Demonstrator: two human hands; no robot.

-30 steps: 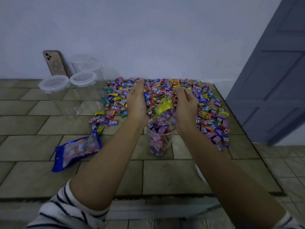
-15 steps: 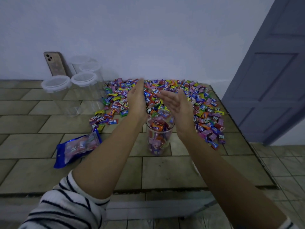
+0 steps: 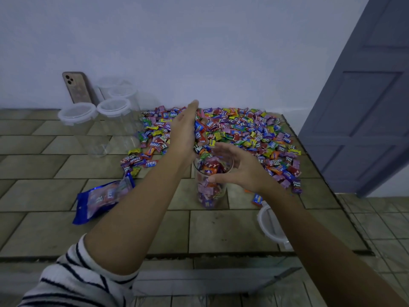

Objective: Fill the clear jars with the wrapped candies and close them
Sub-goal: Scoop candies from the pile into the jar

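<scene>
Our left hand [image 3: 184, 131] stands flat, fingers straight, against the candies [image 3: 243, 131]; our right hand [image 3: 241, 168] curves around the part-filled jar [image 3: 210, 191] mouth, whether gripping we cannot tell.

Pale bluish wall [image 3: 199, 41], grey-blue panelled door [image 3: 365, 107] right, tiled floor [image 3: 387, 218], dim light

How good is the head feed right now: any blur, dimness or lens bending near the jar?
Head view: dim, flat, bluish light, no hard shadows or glare. Head view: the right hand at the jar is smeared, the left hand crisper. Head view: the empty jars at the back almost vanish against the wall. Head view: wide-angle bending bows the table and tilts the door.
</scene>
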